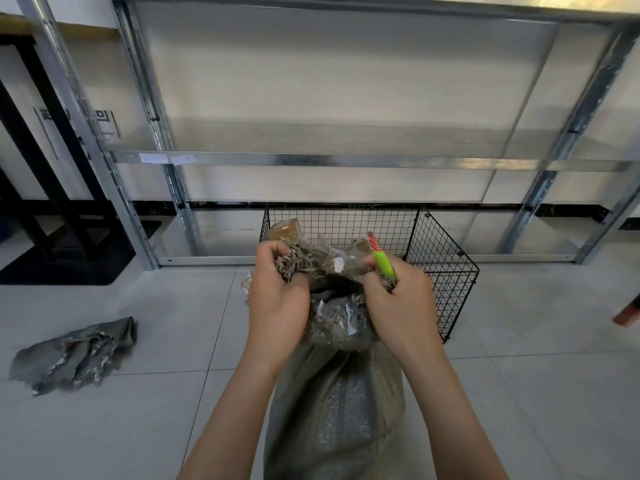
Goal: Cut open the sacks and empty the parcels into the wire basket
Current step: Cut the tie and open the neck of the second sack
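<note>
A grey woven sack (pixel 337 410) stands upright on the floor in front of me, its frayed mouth pulled apart. My left hand (pixel 277 299) grips the left edge of the mouth. My right hand (pixel 398 306) grips the right edge and also holds a green-and-red cutter (pixel 382 261) pointing up and away. Just behind the sack stands the black wire basket (pixel 446 271), with a brown taped parcel (pixel 284 230) showing at its back left. The sack's inside looks dark; its contents are hidden.
A flat, torn grey sack (pixel 74 355) lies on the tiled floor at the left. A metal shelving rack (pixel 322 160) runs along the wall behind the basket. A red object (pixel 628 315) pokes in at the right edge. A black frame stands at far left.
</note>
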